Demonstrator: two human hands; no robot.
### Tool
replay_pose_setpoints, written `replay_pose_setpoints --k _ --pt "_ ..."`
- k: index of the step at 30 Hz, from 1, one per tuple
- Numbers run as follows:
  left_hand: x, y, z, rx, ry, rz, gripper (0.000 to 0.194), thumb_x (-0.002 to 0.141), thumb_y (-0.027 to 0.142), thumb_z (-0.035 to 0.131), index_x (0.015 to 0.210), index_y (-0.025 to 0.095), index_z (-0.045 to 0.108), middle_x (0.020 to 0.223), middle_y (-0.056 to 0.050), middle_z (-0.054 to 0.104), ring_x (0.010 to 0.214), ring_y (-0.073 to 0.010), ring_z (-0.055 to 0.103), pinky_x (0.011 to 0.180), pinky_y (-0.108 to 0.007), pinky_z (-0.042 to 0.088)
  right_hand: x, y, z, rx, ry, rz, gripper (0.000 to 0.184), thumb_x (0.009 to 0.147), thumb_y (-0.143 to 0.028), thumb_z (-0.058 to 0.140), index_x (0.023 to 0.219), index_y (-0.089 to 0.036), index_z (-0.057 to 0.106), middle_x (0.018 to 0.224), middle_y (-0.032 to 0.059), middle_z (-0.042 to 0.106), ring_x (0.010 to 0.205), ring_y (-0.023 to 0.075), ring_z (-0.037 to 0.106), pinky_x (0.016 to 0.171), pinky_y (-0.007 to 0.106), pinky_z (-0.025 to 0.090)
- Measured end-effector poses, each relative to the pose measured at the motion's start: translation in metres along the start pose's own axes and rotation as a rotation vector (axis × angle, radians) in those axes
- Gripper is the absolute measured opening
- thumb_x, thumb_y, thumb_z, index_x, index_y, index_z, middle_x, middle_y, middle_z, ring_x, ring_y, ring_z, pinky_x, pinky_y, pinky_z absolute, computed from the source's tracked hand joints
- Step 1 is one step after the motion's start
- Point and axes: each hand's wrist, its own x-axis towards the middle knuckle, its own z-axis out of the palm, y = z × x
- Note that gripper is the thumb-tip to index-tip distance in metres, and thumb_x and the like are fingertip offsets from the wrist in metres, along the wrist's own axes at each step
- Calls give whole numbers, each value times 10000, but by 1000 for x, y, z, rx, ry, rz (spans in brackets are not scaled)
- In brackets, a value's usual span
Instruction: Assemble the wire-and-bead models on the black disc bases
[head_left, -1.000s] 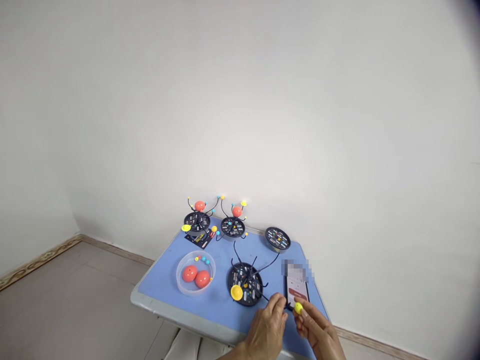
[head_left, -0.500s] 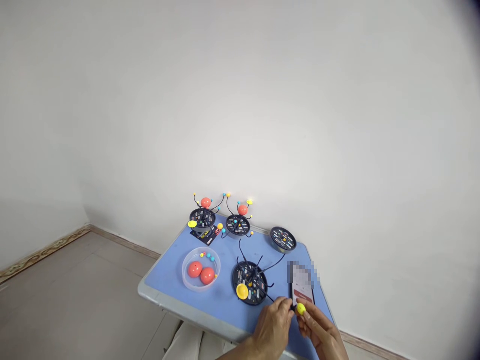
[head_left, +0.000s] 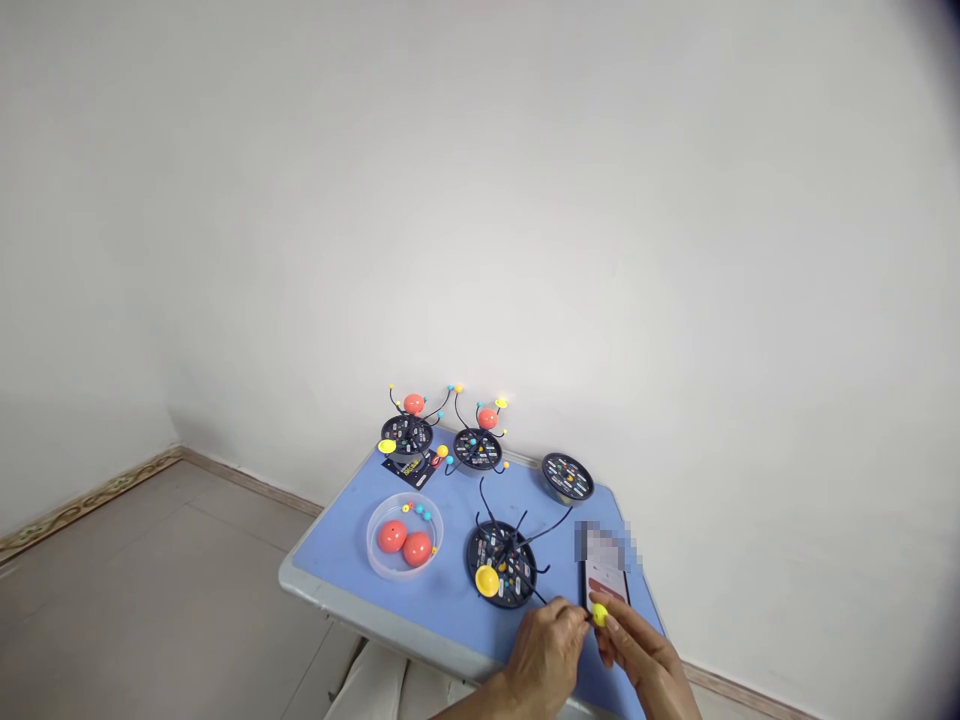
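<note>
Between the thumb and fingers of my right hand (head_left: 643, 655) is a small yellow ball (head_left: 599, 615) with a hole in it. My left hand (head_left: 546, 655) pinches the end of a black curved arm that runs out from the solar system model (head_left: 501, 563). The arm's tip meets the ball or sits right beside it; I cannot tell which. That model has a round black printed base, several bare black arms, and a yellow ringed ball (head_left: 487, 581) on one of them.
A clear round tub (head_left: 373, 560) holds two red balls (head_left: 417, 548) and several small beads. Two models with balls on them (head_left: 407, 434) (head_left: 478, 449) stand at the back, by a black card (head_left: 414, 471). Another round base (head_left: 568, 478) and a phone (head_left: 606, 570) lie right, on the blue table (head_left: 341, 570).
My right hand has brought the yellow ball slightly left, closer to the tip of the black arm in my left hand. The other things stay put, apart from a slight camera shift.
</note>
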Motion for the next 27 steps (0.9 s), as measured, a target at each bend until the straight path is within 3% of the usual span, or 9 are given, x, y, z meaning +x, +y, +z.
replay_pose_setpoints --k 12,16,20,27 --pt "1 2 -1 20 -4 14 241 907 106 436 814 195 640 783 -56 704 663 -171 653 599 -253 451 -5 -27 9 -165 1 -42 484 587 -593 796 884 -211 813 574 3 607 588 193 540 612 310 485" --pt "1 0 1 58 -9 25 232 907 106 440 809 193 632 775 -59 707 654 -177 660 575 -259 424 -3 -24 10 -184 -14 -70 474 593 -598 790 867 -212 811 560 3 602 569 185 534 593 302 485" --pt "1 -2 4 81 -9 23 225 907 99 451 791 188 621 761 -62 706 641 -178 663 558 -260 399 -5 -18 15 -172 67 -170 463 607 -609 787 843 -212 810 554 -2 591 540 168 515 552 287 466" --pt "2 1 1 96 -9 22 204 910 113 484 774 193 614 748 -51 696 638 -167 652 543 -255 370 0 -9 8 -229 109 -287 425 624 -589 791 862 -238 815 676 31 659 527 152 498 511 278 478"
